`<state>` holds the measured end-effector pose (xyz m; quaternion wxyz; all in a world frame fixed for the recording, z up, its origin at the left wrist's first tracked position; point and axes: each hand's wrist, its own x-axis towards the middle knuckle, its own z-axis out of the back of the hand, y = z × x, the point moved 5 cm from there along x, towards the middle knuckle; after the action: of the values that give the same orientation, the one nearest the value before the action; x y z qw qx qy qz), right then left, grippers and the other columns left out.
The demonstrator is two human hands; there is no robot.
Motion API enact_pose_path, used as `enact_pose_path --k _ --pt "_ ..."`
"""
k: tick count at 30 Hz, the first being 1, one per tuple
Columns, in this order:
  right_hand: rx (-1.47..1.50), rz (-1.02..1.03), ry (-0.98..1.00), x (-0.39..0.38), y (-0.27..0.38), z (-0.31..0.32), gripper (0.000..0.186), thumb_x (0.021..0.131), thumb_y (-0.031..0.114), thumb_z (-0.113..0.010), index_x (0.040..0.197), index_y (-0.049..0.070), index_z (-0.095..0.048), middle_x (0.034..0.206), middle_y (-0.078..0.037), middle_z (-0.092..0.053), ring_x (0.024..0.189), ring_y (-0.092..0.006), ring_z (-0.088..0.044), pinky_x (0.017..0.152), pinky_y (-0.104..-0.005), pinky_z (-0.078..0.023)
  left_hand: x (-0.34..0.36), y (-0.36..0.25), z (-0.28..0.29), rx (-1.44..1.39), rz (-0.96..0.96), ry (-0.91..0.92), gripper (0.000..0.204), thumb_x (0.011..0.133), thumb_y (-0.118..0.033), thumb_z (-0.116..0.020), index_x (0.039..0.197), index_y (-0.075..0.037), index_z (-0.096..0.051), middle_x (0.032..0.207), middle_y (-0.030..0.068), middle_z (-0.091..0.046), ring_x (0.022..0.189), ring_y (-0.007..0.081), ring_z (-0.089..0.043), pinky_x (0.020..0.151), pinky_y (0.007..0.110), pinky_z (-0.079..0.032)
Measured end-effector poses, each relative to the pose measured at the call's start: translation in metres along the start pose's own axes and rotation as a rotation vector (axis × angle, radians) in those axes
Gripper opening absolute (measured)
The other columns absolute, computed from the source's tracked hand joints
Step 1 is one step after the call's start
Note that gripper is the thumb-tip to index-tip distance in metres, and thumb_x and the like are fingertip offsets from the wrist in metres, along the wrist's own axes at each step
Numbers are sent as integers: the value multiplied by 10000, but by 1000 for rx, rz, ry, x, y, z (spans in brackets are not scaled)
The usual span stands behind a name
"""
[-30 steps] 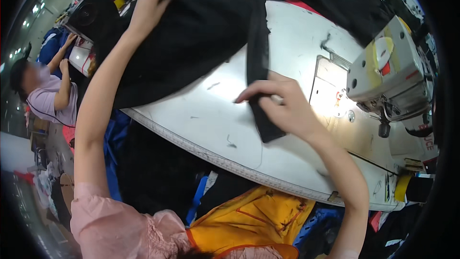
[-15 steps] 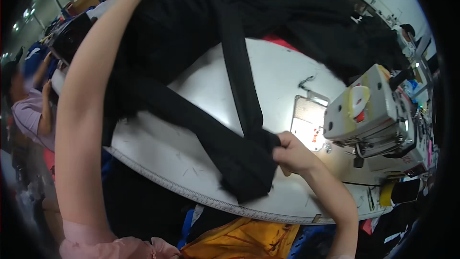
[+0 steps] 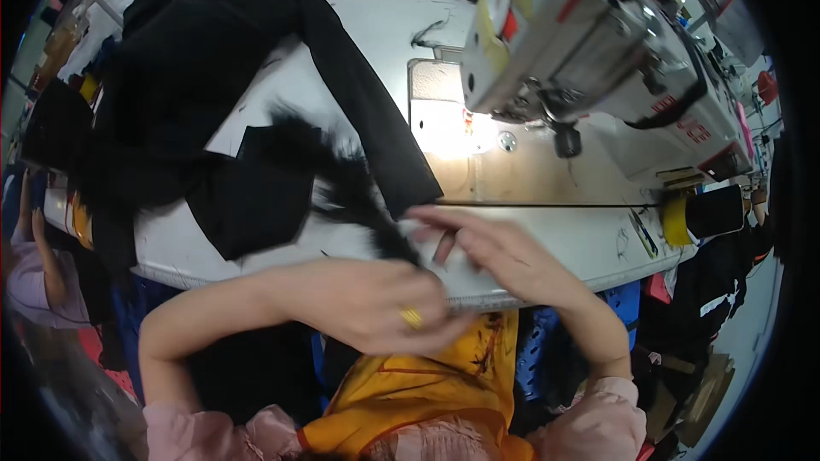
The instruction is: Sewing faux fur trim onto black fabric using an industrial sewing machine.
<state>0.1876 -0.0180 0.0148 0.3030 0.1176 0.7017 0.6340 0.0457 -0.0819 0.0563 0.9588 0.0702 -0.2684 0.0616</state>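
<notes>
My left hand (image 3: 384, 307), blurred and wearing a gold ring, is closed at the table's front edge around the near end of a dark, blurred piece of fabric (image 3: 346, 201). My right hand (image 3: 478, 248) is just to its right, fingers apart, by the end of a long black fabric strip (image 3: 367, 115). More black fabric (image 3: 179, 60) spreads over the left and back of the white table (image 3: 538, 248), with a folded black piece (image 3: 256, 192) in front of it. The sewing machine (image 3: 555, 51) stands at the right, its plate lit.
Snips (image 3: 645, 235) lie near a yellow-and-black object (image 3: 705, 218) at the table's right. A co-worker in a lilac top (image 3: 43, 282) works at the far left. Blue plastic crates (image 3: 534, 350) and my orange apron (image 3: 384, 393) show below the table's edge.
My left hand has come down from the fabric's far part to the front edge. My right hand has let go of the strip end, its fingers now spread. The view has shifted.
</notes>
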Motion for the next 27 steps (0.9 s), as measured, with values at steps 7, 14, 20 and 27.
enact_pose_path --k 7,14,20,27 --pt "402 9 -60 -53 -35 -9 565 923 182 -573 1427 19 -379 1286 -112 -551 1043 -136 -586 930 -307 -461 59 -72 -73 -234 -40 118 467 834 -222 -495 1280 -85 -516 960 43 -594 821 155 -585 708 244 -473" --pt "270 220 -982 -136 -46 125 476 910 105 -535 1381 63 -478 1102 -31 -623 633 4 -515 493 -134 -324 3 -5 -39 -98 627 151 495 786 -55 -622 1269 -69 -514 1281 151 -556 1233 323 -512 1018 426 -428" --pt "-1015 278 -860 -47 -27 170 450 935 249 -525 1363 120 -478 1286 -196 -534 1060 -289 -611 880 -375 -485 -44 53 -15 113 974 172 490 826 -38 -625 1301 -110 -526 1292 110 -518 1184 321 -487 981 405 -410" --pt "-1307 149 -978 -29 -27 196 517 896 287 -568 1376 136 -449 1478 -183 -325 1184 -372 -518 984 -418 -434 -85 26 1 266 999 174 460 655 168 -516 1065 -24 -599 1150 134 -584 1131 322 -547 989 392 -427"
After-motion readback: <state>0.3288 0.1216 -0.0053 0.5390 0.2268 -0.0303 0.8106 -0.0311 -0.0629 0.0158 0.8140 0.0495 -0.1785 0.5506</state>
